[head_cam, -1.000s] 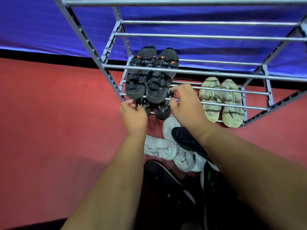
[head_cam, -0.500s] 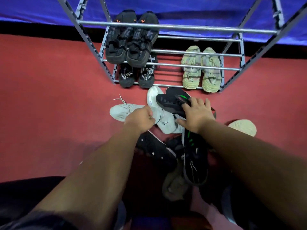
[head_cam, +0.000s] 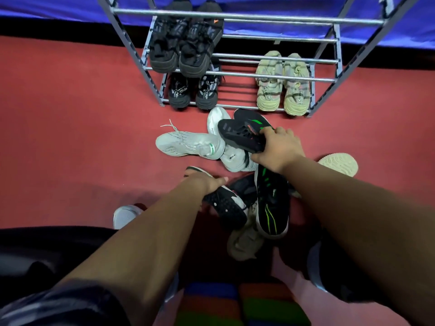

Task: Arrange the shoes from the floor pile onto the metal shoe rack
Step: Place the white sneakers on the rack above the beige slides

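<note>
A black sneaker (head_cam: 240,137) was gripped by the right hand (head_cam: 280,149), another black shoe (head_cam: 229,208) by the left hand (head_cam: 204,182) — lettering on the beige sandals (head_cam: 282,90) was unreadable.

dim, soft indoor light with heavy colours. a broad shadow lies on the red floor (head_cam: 58,137) beside the left forearm (head_cam: 146,241). the metal rack (head_cam: 247,16) shows pale glare along its bars. the edges bend outward and the bottom corners blur.

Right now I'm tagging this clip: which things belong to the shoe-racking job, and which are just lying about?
Job: metal rack; right hand gripping black trainer; left hand gripping white-soled black shoe; white sneaker on floor.
Lying about: blue cloth; coloured mat.
</note>
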The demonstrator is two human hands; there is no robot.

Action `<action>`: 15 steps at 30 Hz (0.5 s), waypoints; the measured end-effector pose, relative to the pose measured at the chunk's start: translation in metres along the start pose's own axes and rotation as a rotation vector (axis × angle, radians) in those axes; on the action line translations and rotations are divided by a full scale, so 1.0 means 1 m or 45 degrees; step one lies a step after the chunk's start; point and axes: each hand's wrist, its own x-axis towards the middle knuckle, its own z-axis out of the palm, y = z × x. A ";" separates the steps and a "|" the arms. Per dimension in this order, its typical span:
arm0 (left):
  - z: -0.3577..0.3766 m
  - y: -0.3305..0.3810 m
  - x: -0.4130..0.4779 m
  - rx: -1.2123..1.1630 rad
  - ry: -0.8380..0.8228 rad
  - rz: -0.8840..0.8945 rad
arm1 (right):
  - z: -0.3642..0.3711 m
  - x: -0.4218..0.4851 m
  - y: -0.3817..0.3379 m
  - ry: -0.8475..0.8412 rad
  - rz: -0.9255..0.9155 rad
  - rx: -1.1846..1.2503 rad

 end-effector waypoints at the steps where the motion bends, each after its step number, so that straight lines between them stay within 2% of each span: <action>1: 0.004 0.001 0.001 0.036 0.005 -0.001 | 0.003 -0.003 0.000 0.012 0.011 0.025; 3: 0.011 0.002 0.003 -0.024 0.029 -0.017 | 0.009 -0.007 0.001 0.030 0.054 0.082; 8: 0.007 0.003 0.010 -0.582 -0.037 0.014 | 0.013 -0.006 -0.002 -0.044 0.092 0.074; 10: -0.011 -0.004 0.014 -0.676 -0.048 0.050 | 0.013 -0.003 -0.003 -0.058 0.089 0.062; 13: -0.035 -0.019 0.013 -0.830 -0.226 -0.062 | 0.010 0.000 -0.005 -0.072 0.101 0.070; 15: -0.046 -0.024 0.009 -0.856 -0.265 -0.116 | 0.010 0.001 -0.010 -0.109 0.095 0.039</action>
